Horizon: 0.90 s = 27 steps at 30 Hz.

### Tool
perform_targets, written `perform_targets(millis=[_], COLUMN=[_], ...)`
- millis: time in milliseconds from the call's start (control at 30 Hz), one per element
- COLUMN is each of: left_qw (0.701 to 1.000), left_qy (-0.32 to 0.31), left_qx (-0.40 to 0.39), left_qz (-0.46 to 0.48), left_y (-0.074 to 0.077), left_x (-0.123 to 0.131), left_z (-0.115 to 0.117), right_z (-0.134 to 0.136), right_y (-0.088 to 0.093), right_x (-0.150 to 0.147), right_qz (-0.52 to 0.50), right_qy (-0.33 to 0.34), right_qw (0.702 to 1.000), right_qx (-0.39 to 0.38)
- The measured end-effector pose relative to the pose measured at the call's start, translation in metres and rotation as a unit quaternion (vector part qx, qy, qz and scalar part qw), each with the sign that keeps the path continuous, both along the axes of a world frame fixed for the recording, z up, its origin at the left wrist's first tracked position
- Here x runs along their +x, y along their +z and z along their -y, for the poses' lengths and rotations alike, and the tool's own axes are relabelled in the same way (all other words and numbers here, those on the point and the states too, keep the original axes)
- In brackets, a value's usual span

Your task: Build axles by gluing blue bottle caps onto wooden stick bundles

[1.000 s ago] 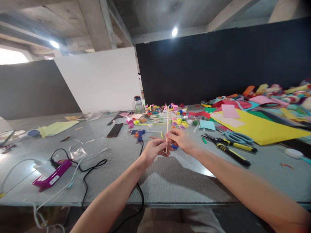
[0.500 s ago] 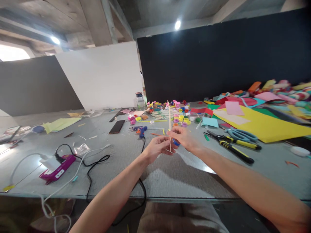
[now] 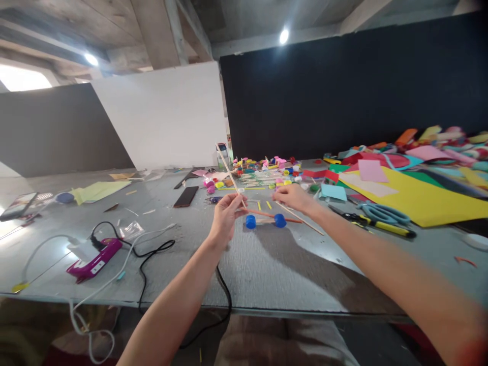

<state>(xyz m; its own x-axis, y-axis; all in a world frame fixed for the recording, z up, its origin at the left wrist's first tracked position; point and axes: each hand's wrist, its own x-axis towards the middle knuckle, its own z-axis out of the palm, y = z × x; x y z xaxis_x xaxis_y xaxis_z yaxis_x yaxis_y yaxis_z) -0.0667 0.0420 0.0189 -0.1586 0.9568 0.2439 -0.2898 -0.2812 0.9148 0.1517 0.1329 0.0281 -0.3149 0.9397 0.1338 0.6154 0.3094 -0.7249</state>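
Note:
My left hand [image 3: 225, 217] is closed on a thin wooden stick [image 3: 229, 172], which leans up and to the left. My right hand [image 3: 293, 198] is pinched at the upper end of a second wooden stick [image 3: 301, 220], which slants down to the right below the fingers. Between and below my hands, a pair of blue bottle caps [image 3: 250, 221] joined by a short pale rod rests on the table. Just behind the caps lies an orange stick [image 3: 263, 213]. The glue gun [image 3: 215, 200] is mostly hidden behind my left hand.
Colourful caps and small craft pieces [image 3: 267, 175] cover the back middle. On the right are scissors [image 3: 385, 212], partly hidden pliers [image 3: 392, 227] and yellow sheet [image 3: 419, 201]. A black phone [image 3: 186, 196], purple power strip [image 3: 95, 262] and cables [image 3: 152, 254] lie left.
My hands have moved apart from one upright stick. The left stick now tilts leftward, a second stick shows under my right hand, and the blue caps are uncovered on the table.

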Motion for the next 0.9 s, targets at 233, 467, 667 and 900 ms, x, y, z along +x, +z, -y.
perform_targets(millis=[233,467,667,900], left_qw=[0.999,0.999,0.998,0.995], left_qy=[0.028,0.02,-0.008,-0.062], left_qx=[-0.016,-0.039,-0.053,-0.073], left_qz=[0.008,0.022,0.04,0.024], left_y=[-0.008,-0.014,-0.014,-0.016], left_x=[-0.003,-0.003,-0.001,0.01], left_z=[-0.008,-0.01,-0.008,0.001], right_z=[-0.036,-0.038,0.004,0.058], right_y=[-0.005,-0.004,0.004,0.0], right_x=[-0.074,-0.087,-0.059,-0.044], right_qz=[0.183,0.163,0.023,-0.123], right_qy=[-0.007,0.005,0.077,0.139], right_qw=[0.982,0.984,0.993,0.981], right_qx=[-0.043,-0.068,-0.083,-0.05])
